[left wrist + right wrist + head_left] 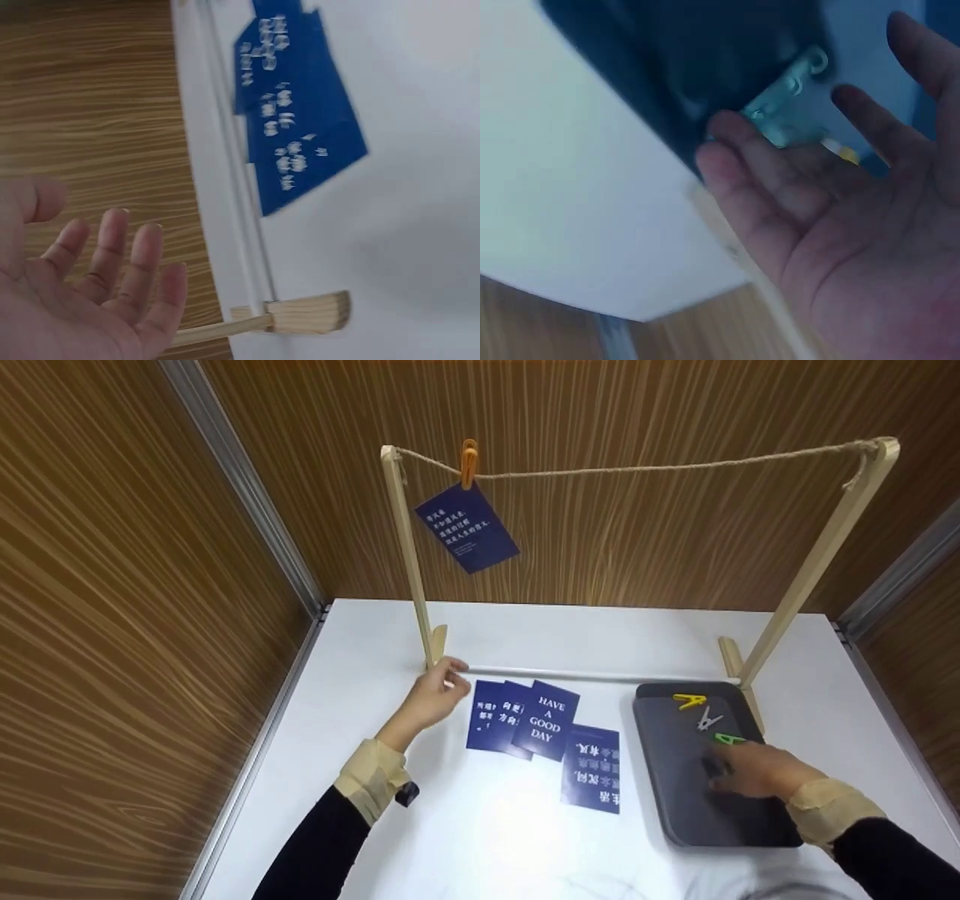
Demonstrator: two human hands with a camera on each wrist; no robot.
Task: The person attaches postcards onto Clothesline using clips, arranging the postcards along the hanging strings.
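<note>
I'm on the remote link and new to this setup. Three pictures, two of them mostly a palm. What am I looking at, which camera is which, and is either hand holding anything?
No machine here: a person works with two bare hands. The wide picture comes from a camera on the head, looking down at a white table. The other two come from cameras on the wrists, which is why each shows a palm up close.

On the table stands a wooden frame with a string across its top. An orange clothespin holds one blue card on it. More blue cards lie flat below. A dark tray holds yellow, grey and green clothespins.

The left hand is open beside the frame's foot, holding nothing. The right hand hovers open over the tray, fingers near the green pin, nothing gripped.
</note>
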